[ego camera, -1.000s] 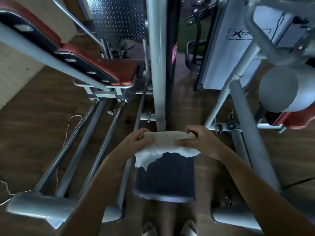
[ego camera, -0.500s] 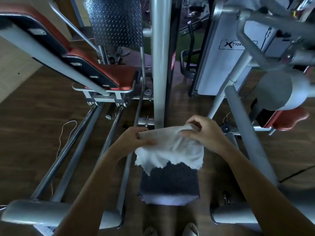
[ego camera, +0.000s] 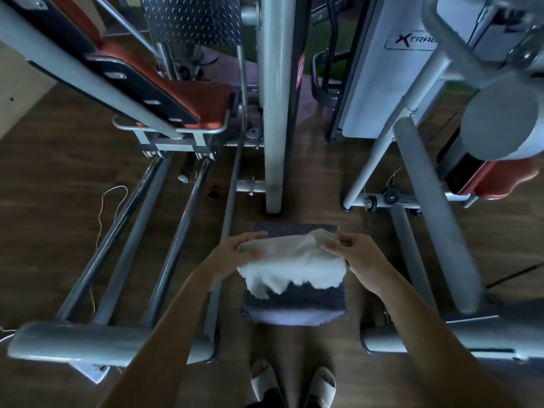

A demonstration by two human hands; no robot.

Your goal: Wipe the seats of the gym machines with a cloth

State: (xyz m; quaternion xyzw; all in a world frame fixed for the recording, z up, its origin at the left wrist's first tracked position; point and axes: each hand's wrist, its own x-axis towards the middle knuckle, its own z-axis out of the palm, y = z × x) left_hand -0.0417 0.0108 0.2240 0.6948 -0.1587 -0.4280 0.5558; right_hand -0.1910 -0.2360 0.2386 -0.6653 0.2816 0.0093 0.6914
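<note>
A white cloth [ego camera: 291,265] hangs spread between both hands, low in the middle of the view. My left hand [ego camera: 235,254] pinches its left top edge, and my right hand [ego camera: 353,257] pinches its right top corner. The cloth droops over a dark grey mat [ego camera: 294,298] lying on the floor. An orange padded seat [ego camera: 203,104] on a sliding carriage sits at the upper left. Another orange seat [ego camera: 500,178] shows at the right edge, under a grey roller pad [ego camera: 500,122].
A thick grey upright post [ego camera: 275,113] stands just beyond the mat. Steel rails [ego camera: 164,219] run along the floor at left. Grey base tubes [ego camera: 97,343] lie left and right of my feet. A white weight-stack cover [ego camera: 379,69] stands at upper right.
The bunched cloth has been opened out and spread wider between the hands. Both hands have dropped lower in the view, and the far end of the mat is now uncovered.
</note>
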